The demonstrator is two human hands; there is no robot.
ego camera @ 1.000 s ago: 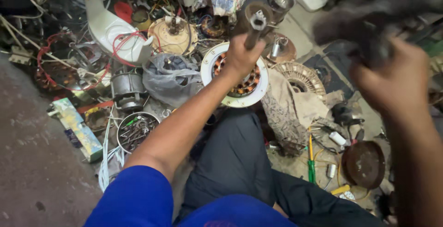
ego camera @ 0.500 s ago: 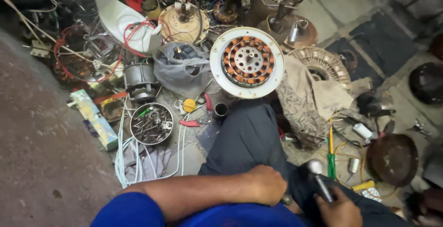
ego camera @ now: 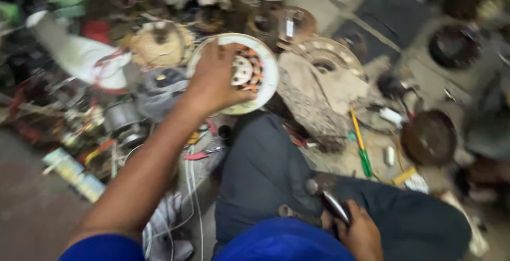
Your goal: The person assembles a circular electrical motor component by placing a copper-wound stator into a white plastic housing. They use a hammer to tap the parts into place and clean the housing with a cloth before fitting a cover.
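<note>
My left hand point(ego camera: 215, 78) reaches out over the floor and grips the near-left rim of a round white motor stator point(ego camera: 254, 70) with orange copper windings. My right hand point(ego camera: 358, 232) rests low on my dark trouser leg and holds a small metal tool point(ego camera: 330, 201) with a rounded head pointing up-left. My legs point(ego camera: 265, 170) in dark trousers lie stretched out below the stator. The picture is blurred by motion.
Motor parts and scrap crowd the floor: a beige wound coil point(ego camera: 159, 43), a grey cloth bundle point(ego camera: 159, 91), rusty rotor discs point(ego camera: 287, 24), a dirty rag point(ego camera: 313, 107), a green and yellow screwdriver point(ego camera: 361, 144), a dark round pan point(ego camera: 429, 136), white wires point(ego camera: 191, 186).
My left arm has swung from across my lap out to the white stator and taken its rim. My right hand has stayed on my leg with the tool.
</note>
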